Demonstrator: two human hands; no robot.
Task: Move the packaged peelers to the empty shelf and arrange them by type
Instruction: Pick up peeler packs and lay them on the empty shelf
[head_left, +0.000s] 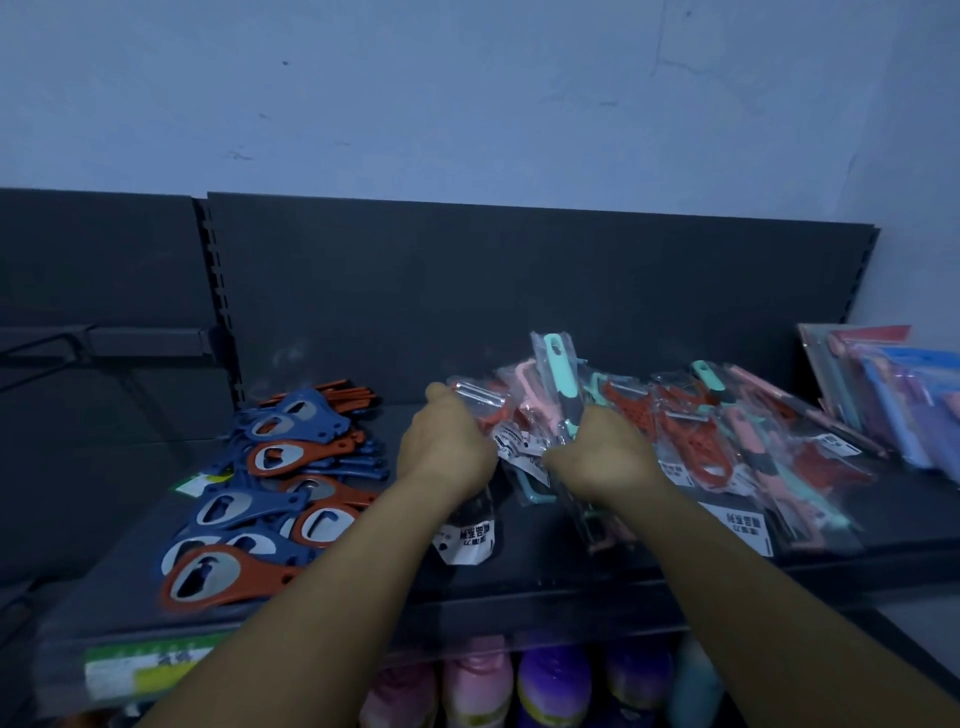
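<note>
Packaged peelers (691, 415): heaped right of both hands, left hand (447, 447) and right hand (602, 452) each gripping packets at the heap's left edge.

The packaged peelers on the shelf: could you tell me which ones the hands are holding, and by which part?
The left hand grips a red peeler packet near its blade end; the right hand grips a mint-handled peeler packet at its lower half.

Your dark metal shelf (519, 577) carries blue and orange bottle openers (270, 483) left, bagged red, pink and teal peelers (727, 441) right.
</note>
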